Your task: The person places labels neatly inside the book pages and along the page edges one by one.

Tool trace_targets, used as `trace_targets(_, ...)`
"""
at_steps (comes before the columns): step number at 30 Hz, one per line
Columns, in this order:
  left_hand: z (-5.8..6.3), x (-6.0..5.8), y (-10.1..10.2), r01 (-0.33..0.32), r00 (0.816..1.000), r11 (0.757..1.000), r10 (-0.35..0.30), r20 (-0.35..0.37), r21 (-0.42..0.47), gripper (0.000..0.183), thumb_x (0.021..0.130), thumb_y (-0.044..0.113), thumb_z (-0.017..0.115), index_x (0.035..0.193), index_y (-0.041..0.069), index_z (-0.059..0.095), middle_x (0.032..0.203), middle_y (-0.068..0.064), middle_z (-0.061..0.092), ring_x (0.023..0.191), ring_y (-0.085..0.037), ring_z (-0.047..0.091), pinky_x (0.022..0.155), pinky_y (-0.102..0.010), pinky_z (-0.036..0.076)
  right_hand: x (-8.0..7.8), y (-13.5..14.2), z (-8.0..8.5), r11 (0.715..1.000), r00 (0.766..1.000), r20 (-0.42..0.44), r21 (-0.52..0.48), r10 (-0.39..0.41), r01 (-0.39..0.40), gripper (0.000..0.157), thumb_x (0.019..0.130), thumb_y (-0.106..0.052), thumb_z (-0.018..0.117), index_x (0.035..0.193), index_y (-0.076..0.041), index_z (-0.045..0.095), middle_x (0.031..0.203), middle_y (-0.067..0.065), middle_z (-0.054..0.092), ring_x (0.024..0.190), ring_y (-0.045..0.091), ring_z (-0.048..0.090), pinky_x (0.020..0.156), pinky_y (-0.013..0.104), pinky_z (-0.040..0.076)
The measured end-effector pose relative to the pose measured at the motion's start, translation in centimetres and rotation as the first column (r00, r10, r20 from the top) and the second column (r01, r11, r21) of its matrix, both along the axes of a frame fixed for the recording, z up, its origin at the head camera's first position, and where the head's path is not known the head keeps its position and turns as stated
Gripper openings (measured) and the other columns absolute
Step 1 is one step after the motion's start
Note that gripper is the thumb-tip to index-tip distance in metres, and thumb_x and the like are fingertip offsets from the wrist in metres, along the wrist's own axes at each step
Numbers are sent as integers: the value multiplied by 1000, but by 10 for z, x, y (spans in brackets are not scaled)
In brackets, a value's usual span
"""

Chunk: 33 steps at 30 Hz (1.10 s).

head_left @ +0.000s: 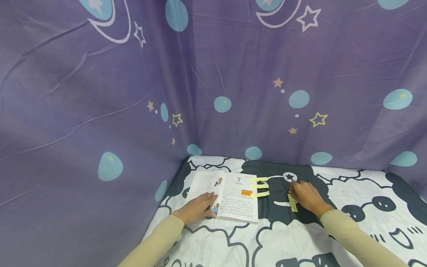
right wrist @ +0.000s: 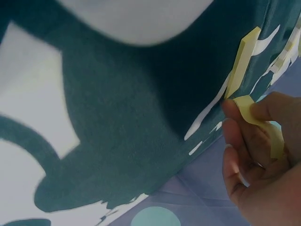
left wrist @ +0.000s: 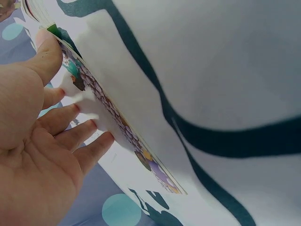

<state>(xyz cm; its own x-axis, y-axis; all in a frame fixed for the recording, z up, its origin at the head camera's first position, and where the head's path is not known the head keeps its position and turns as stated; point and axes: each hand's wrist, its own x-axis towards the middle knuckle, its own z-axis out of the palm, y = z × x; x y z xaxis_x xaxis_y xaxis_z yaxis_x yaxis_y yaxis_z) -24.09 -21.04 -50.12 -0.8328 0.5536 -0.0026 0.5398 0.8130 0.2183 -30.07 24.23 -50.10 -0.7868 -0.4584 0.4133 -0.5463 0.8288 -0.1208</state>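
An open book (head_left: 238, 212) lies on the bedding, with printed text and small coloured pictures on its pages. My left hand (head_left: 198, 207) rests on the left page with its fingers extended; in the left wrist view, the thumb (left wrist: 47, 54) is at the book's edge. Three yellow sticky notes (head_left: 260, 186) jut out from the right page's outer edge. To the right of the book, my right hand (head_left: 307, 196) pinches a loose yellow sticky note (right wrist: 245, 109) between thumb and fingers. Beside those fingertips lies a narrow pad of sticky notes (right wrist: 242, 63).
Black-and-white cartoon bedding (head_left: 213, 244) spreads under everything. A purple curtain (head_left: 247, 126) with stars and moons hangs behind it and another stretch (head_left: 66, 207) stands along the left. An orange box (head_left: 247, 193) is printed on the right page.
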Motion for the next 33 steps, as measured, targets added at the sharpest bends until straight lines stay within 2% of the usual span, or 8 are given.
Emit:
trace_targets(3,1,0,0,3,1000,1000,-3,0,5,77,96,45,65,156,3,43,161,-19,39,149,-37,36,121,-50,32,0,1,-3,1000,1000,-18,2,11,-11,15,82,6,75,78,-6,68,71,-1,66,67,17,53,59,34,49)
trace_targets(7,0,0,2,-6,1000,1000,6,6,-5,77,96,47,64,156,4,42,161,-18,38,149,-37,35,121,-50,31,-1,3,-10,999,994,-111,23,24,-22,15,78,4,81,77,-7,72,75,3,69,72,21,50,65,38,47)
trace_targets(11,0,1,2,-15,1000,1000,15,6,-13,77,96,47,64,157,5,42,162,-17,38,149,-36,35,121,-50,31,0,4,-10,1000,983,-183,15,30,-27,15,75,6,82,76,-7,74,77,6,70,71,22,48,64,37,44)
trace_targets(16,0,1,1,-12,1000,1000,12,-3,-17,77,96,48,63,157,5,42,162,-17,38,149,-36,35,121,-49,31,4,0,-4,999,988,-152,-27,24,-28,15,73,0,89,76,-10,78,77,0,75,68,17,49,61,36,44)
trace_targets(21,0,0,1,-10,1000,1000,10,-7,-15,77,96,48,63,156,4,42,162,-17,39,149,-36,36,121,-49,32,10,-6,-2,998,997,-71,-60,22,-26,12,75,-9,91,77,-14,81,77,-6,76,69,15,52,66,42,46)
trace_targets(24,0,1,1,-14,1000,1000,14,-1,-12,77,96,48,63,157,5,42,162,-17,38,149,-36,35,121,-49,31,13,-10,-2,997,998,-53,-76,24,-28,11,76,-11,91,77,-15,81,76,-8,75,70,15,55,70,45,48)
trace_targets(33,-1,0,1,-24,1000,1000,24,5,-14,77,97,49,62,157,6,41,162,-17,38,150,-36,35,121,-49,31,16,-19,-4,994,994,-96,-82,60,-68,14,74,-11,92,77,-18,80,75,-11,75,71,12,56,71,42,48)
